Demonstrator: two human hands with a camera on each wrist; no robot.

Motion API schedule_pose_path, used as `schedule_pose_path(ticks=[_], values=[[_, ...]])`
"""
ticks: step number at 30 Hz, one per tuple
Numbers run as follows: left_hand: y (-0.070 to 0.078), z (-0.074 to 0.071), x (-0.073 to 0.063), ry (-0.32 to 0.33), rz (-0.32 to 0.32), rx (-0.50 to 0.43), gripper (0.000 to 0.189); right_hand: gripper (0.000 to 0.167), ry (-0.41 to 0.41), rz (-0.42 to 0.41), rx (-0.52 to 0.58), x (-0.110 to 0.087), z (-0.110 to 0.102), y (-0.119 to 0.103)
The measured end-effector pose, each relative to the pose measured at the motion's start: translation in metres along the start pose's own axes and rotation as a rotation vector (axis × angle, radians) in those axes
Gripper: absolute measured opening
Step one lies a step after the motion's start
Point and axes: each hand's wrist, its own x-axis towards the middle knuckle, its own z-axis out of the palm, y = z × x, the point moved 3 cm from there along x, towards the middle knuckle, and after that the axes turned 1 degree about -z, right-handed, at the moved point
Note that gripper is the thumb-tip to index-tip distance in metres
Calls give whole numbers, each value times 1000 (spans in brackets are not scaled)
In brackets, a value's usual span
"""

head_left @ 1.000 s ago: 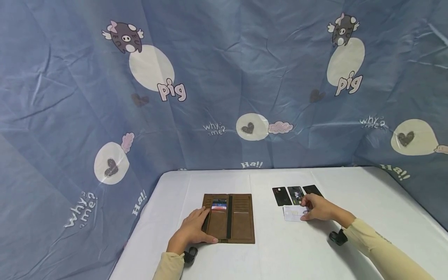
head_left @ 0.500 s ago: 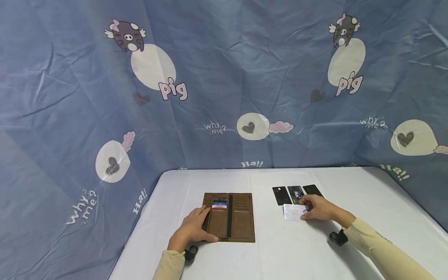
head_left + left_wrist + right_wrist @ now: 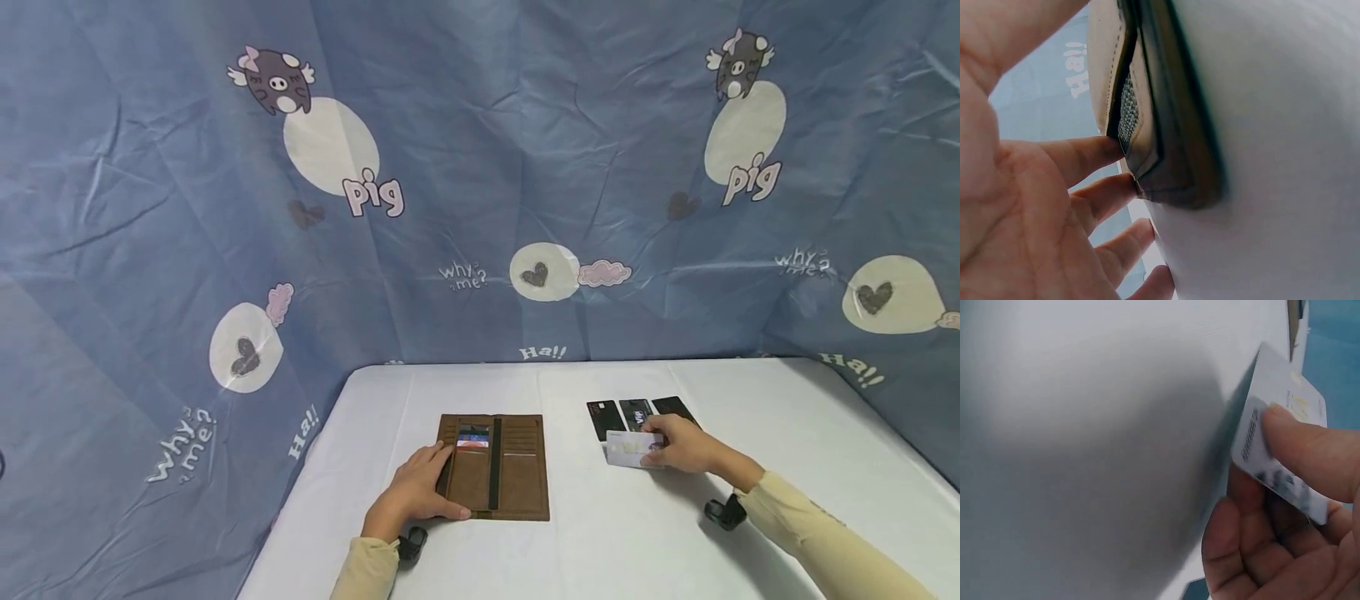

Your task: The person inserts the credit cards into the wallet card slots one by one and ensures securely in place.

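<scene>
Left hand: fingers loosely extended, touching the edge of the brown wallet, which is lying open. Right hand: pinching the white card by its right end, long axis pointing leftward, towards the wallet. Three dark cards: lying beyond. Right-wrist view only: thumb pressing the printed face, card tilting.

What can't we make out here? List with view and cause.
Head: part of the rightmost black card, behind the right hand.
Head: lower ends of the pocketed cards, inside the wallet.
Left wrist: rest of the wallet, cut by top edge.
Right wrist: white card fine print, too small and blurred.
</scene>
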Motion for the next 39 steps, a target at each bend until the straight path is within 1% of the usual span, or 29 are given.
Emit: schedule_pose_path(ticks=[3, 5, 11, 15, 21, 24, 28, 32, 35, 39], values=[[0, 0, 0, -1, -2, 0, 113, 23, 27, -29, 52, 4, -4, -5], [0, 0, 0, -2, -1, -1, 113, 20, 57, -32, 75, 7, -6, -7], [-2, 2, 1, -5, 10, 7, 113, 11, 196, 17, 89, 11, -11, -15], [-2, 3, 0, -8, 20, 1, 113, 14, 249, 38, 150, 13, -10, -20], [-1, 3, 0, -2, 22, -11, 113, 15, 324, 30, 235, 21, -11, -27], [-1, 1, 0, 4, 27, -4, 113, 16, 366, 31, 240, 25, -11, -30], [-1, 2, 0, 5, 27, 7, 113, 23, 391, 48, 227, 31, -10, -31], [1, 1, 1, 0, 24, 1, 112, 33, 392, 45, 242, 38, -7, -34], [1, 1, 1, -4, 19, -2, 112, 33, 399, 24, 228, 45, -4, -37], [-1, 1, 2, -10, 14, -1, 113, 28, 384, 13, 217, 54, 0, -39]])
